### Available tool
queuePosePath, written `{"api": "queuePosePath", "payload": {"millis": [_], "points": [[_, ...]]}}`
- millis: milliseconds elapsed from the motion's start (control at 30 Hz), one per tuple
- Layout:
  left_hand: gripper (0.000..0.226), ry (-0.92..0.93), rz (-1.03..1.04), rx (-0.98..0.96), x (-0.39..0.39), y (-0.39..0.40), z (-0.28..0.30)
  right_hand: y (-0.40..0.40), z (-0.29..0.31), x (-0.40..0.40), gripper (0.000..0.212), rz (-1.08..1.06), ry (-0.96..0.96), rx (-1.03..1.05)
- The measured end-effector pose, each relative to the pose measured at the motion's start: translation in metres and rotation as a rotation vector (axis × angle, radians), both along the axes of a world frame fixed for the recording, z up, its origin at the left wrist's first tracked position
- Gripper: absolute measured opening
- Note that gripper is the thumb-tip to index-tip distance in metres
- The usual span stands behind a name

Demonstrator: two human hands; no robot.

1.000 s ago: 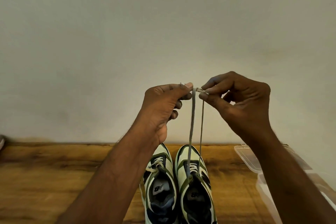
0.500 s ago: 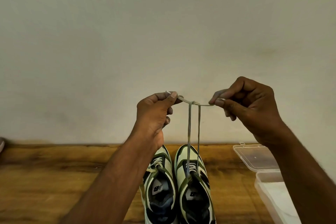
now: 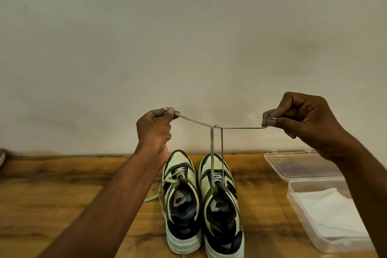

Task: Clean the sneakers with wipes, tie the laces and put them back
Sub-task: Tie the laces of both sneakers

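a: head view, what's going on with the hands?

b: left hand (image 3: 154,130) pinches one end of the grey flat shoelace (image 3: 212,153) between thumb and forefinger, right hand (image 3: 303,119) pinches the other end the same way. the ends are pulled apart sideways, with a crossover knot (image 3: 215,126) high in the air between the hands.

a: and the shoes?

b: two strands drop down to the right cream, olive and black sneaker (image 3: 221,205). it stands on the brown wooden floor (image 3: 62,184), toe to the pale wall (image 3: 188,37), touching the matching left sneaker (image 3: 181,201), whose lace lies loose. to the right sits a clear plastic box (image 3: 303,216) with white wipes (image 3: 330,211) in it, lid (image 3: 301,165) open.
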State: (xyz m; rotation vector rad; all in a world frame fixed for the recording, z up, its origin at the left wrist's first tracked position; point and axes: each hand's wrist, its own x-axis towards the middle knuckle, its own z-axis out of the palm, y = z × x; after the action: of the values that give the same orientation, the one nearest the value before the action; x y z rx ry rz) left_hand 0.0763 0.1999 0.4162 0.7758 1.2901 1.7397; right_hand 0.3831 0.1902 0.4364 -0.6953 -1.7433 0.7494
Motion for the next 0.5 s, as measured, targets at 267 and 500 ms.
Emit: {"api": "queuePosePath", "payload": {"millis": [267,500], "points": [[0.016,0.048,0.13,0.007,-0.015,0.017,-0.027,0.001,-0.021,0.03,0.041,-0.12,0.03,-0.103],[0.012,0.111,0.252,-0.076,-0.039,0.025,-0.061,0.001,-0.034,0.055,0.052,-0.112,-0.001,-0.218]]}}
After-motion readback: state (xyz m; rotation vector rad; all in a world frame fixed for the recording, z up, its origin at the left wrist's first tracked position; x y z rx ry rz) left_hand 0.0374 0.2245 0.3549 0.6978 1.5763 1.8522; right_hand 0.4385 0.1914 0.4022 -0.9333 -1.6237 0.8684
